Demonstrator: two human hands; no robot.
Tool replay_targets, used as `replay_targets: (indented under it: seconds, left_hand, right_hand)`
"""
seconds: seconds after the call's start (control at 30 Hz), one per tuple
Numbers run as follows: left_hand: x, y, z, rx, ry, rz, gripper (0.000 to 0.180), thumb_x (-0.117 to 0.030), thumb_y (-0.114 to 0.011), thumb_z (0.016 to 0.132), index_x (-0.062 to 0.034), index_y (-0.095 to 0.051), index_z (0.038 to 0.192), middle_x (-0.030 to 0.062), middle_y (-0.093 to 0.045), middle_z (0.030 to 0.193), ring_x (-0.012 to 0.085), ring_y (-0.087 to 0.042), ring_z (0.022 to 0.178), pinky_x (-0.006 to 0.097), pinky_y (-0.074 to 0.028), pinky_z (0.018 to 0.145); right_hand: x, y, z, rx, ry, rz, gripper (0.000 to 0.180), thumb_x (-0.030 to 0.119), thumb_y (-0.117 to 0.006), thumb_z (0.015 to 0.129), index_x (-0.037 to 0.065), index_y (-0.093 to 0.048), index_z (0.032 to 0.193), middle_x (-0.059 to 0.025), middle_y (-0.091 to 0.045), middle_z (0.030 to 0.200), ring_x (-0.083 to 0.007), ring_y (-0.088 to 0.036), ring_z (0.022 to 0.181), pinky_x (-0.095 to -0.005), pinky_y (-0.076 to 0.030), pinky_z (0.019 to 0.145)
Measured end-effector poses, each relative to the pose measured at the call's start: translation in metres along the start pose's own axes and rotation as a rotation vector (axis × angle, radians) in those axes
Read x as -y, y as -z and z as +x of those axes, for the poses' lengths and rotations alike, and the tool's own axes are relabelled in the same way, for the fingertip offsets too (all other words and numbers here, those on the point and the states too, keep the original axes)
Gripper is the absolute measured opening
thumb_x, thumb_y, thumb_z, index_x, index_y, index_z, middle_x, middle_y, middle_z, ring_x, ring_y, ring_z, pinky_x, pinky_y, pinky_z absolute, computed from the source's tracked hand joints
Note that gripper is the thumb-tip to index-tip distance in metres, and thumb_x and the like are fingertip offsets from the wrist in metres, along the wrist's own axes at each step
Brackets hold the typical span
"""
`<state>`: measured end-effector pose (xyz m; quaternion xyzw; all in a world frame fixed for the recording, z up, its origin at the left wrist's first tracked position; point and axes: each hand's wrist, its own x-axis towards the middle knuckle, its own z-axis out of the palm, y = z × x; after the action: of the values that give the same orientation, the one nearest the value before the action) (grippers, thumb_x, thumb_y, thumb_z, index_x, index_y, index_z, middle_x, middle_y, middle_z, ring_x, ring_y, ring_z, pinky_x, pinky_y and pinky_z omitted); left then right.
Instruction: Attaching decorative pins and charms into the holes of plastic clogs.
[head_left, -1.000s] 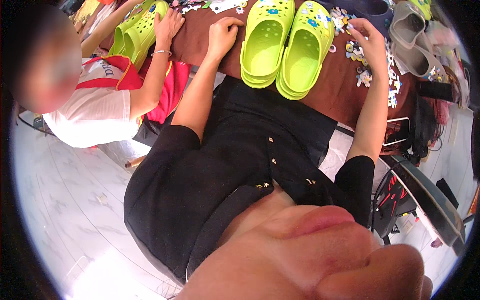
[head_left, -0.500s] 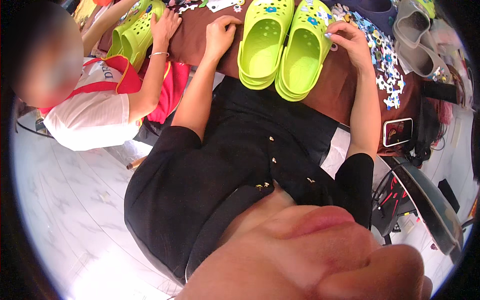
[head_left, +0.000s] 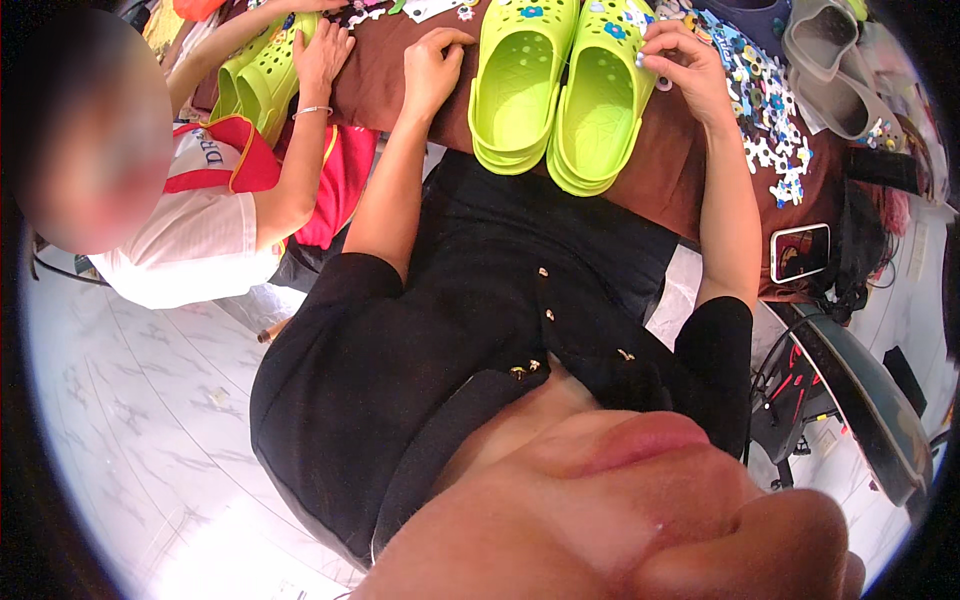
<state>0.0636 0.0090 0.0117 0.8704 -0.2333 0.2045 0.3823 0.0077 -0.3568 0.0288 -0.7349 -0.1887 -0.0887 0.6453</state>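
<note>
A pair of lime-green clogs lies side by side on the brown cloth (head_left: 375, 95), the left clog (head_left: 515, 90) and the right clog (head_left: 597, 100). Small blue flower and white shoe charms sit on their perforated toes. My right hand (head_left: 690, 65) is beside the right clog's outer edge, thumb and forefinger pinched on a small pale shoe charm (head_left: 640, 60). My left hand (head_left: 432, 72) rests on the cloth left of the clogs. Its fingers are curled, and nothing shows in them.
Loose charms (head_left: 770, 125) are heaped on the cloth at right, near grey clogs (head_left: 835, 95) and a phone (head_left: 800, 253). At left, another person's hand (head_left: 322, 55) is by more green clogs (head_left: 262, 95). A chair (head_left: 850, 400) stands at lower right.
The clogs and both my hands sit slightly higher and further left in view. My right hand's pinch stays beside the right clog. The person at left has shifted slightly.
</note>
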Motion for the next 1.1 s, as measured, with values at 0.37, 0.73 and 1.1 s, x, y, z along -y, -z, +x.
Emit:
replay_targets:
  seconds: [0.37,0.73,1.1]
  left_hand:
    - [0.001,-0.001,0.002,0.008,-0.003,0.015,0.018,-0.002,-0.061,0.081,-0.0053,-0.075,0.092,0.0113,-0.072,0.093,0.0292,-0.07,0.086,0.037,-0.054,0.079]
    - [0.0,0.001,0.002,0.007,-0.004,0.012,0.018,-0.002,-0.061,0.081,-0.0052,-0.075,0.092,0.0113,-0.072,0.093,0.0296,-0.07,0.088,0.037,-0.054,0.08]
    - [0.002,0.001,0.004,0.022,-0.002,0.007,0.018,-0.002,-0.061,0.081,-0.0056,-0.075,0.092,0.011,-0.072,0.092,0.0289,-0.07,0.086,0.036,-0.055,0.078]
  right_hand:
    - [0.007,-0.003,-0.002,-0.021,-0.104,-0.009,0.011,0.004,-0.076,0.083,0.003,-0.071,0.092,-0.0009,-0.056,0.114,-0.0096,-0.057,0.097,-0.0224,-0.046,0.073]
    - [0.012,-0.001,-0.001,0.028,0.07,-0.189,0.007,0.007,-0.074,0.086,0.004,-0.074,0.092,0.0023,-0.059,0.108,-0.0061,-0.057,0.09,-0.0194,-0.045,0.062]
    - [0.012,-0.006,-0.003,-0.005,-0.071,-0.037,0.007,0.002,-0.073,0.084,0.003,-0.074,0.091,0.0015,-0.06,0.106,-0.0067,-0.057,0.088,-0.0201,-0.043,0.058]
